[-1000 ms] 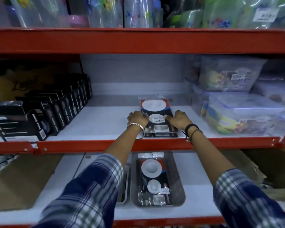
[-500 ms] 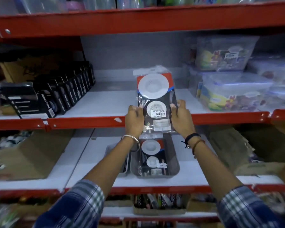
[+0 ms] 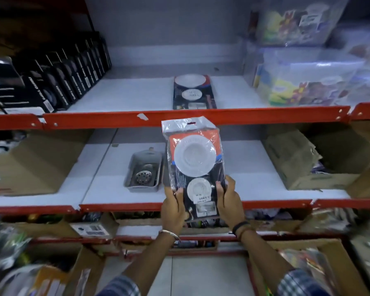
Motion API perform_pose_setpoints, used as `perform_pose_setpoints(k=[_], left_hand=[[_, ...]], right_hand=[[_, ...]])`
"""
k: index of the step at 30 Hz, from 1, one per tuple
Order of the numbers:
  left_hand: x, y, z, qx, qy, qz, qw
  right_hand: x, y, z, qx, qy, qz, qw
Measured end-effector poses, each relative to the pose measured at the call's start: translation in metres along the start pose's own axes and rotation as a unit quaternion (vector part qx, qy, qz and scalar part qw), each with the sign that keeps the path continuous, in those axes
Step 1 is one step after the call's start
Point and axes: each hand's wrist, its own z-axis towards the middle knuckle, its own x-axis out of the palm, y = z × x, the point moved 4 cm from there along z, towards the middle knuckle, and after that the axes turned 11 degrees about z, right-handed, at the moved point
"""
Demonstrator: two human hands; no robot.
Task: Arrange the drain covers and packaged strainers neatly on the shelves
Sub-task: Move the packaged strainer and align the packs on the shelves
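i see both hands gripping one packaged strainer set upright in front of the shelving. the left hand has its fingers clamped on the pack's lower left edge, thumb over the front; the right hand is clamped on the lower right edge the same way. the pack is a clear plastic bag over a dark card with a red top, carrying a large white round strainer above a smaller white one and a price sticker low down. it hangs in the air in front of the middle shelf, its top reaching the red lip of the upper shelf.

a second packaged strainer set lies flat on the upper shelf, near the front edge, well apart from the row of black boxes on the left and the clear plastic containers on the right.

on the middle shelf, just left of the held pack, a metal tray holds a round perforated drain cover. cardboard boxes sit at both ends of that shelf. the lower shelves are blurred.
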Motion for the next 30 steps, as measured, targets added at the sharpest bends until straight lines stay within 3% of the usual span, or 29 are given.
perform_pose_setpoints(k=[5, 11, 17, 20, 25, 28, 30], left_hand=[[0.019, 0.024, -0.007, -0.066, 0.038, 0.053, 0.996], [0.038, 0.036, 0.066, -0.128, 0.054, 0.176, 0.975], [0.065, 0.046, 0.129, -0.076, 0.158, 0.236, 0.956], [0.072, 0.055, 0.133, -0.097, 0.192, 0.214, 0.953], [0.061, 0.059, 0.119, -0.13, 0.175, 0.201, 0.955], [0.042, 0.042, 0.107, -0.088, 0.186, 0.265, 0.942], [0.019, 0.012, 0.11, 0.019, 0.126, 0.295, 0.947]], right_hand=[[0.017, -0.032, -0.002, 0.04, 0.025, -0.063, 0.997], [0.035, -0.032, 0.061, 0.058, 0.014, -0.142, 0.988], [0.058, -0.043, 0.112, 0.164, 0.09, -0.172, 0.967], [0.06, -0.049, 0.115, 0.182, 0.111, -0.17, 0.962], [0.052, -0.05, 0.098, 0.189, 0.094, -0.181, 0.961], [0.041, -0.038, 0.084, 0.141, 0.082, -0.299, 0.94], [0.024, -0.012, 0.087, 0.061, 0.015, -0.318, 0.946]])
